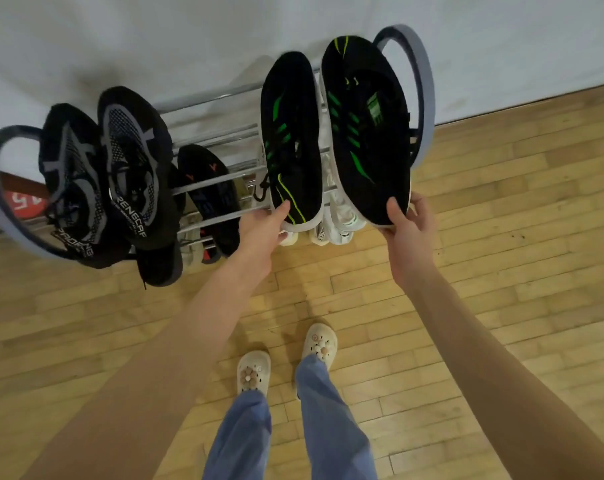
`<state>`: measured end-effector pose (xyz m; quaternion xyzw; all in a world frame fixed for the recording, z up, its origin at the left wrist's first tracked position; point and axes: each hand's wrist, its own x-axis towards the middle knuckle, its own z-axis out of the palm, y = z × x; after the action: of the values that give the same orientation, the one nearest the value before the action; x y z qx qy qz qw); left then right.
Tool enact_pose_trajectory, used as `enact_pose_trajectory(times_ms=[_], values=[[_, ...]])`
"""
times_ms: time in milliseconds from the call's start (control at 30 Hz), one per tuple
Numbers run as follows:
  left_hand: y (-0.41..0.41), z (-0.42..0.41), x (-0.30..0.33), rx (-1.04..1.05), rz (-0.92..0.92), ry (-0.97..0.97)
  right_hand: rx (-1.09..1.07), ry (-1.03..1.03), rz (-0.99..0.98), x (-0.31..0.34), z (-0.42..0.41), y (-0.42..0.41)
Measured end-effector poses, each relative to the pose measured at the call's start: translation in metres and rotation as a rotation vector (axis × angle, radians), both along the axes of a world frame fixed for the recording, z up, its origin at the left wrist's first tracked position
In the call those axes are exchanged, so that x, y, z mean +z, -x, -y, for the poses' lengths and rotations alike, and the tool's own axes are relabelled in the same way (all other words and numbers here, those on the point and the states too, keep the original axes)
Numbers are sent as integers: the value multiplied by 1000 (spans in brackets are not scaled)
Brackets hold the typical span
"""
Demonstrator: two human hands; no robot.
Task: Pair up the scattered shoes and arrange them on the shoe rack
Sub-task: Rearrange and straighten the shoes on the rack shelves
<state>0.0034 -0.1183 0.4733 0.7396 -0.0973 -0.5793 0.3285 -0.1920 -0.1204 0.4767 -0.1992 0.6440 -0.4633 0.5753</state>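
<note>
Right, one shoe rack point(210, 133) against wall: top tier carries two black-grey shoes point(120, 168), two black-green shoes point(328, 133). Left hand point(264, 230) grip pinches left green shoe's heel; right hand point(409, 233) grip holds right one's heel.

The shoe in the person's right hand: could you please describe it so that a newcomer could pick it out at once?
Find the metal shoe rack against the white wall. At the right end of its top tier sit two black shoes with green stripes. Yours is the rightmost shoe, beside the rack's blue-grey end loop, its heel held by the right hand.
</note>
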Motion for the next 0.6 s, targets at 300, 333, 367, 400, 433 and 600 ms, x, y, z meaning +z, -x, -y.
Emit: enact_pose_trajectory(times_ms=[300,333,367,400,433,600], values=[[-43,21,55,52,97,284,170,64,329,20,-12,6],[-50,27,57,70,10,282,200,67,334,22,-9,5],[-57,32,58,90,-59,277,226,70,339,24,-6,5],[-62,36,58,116,-117,284,255,69,343,26,-2,6],[-67,37,58,145,-173,300,288,70,342,29,2,6],[-87,23,53,214,-328,371,327,108,292,43,21,3]])
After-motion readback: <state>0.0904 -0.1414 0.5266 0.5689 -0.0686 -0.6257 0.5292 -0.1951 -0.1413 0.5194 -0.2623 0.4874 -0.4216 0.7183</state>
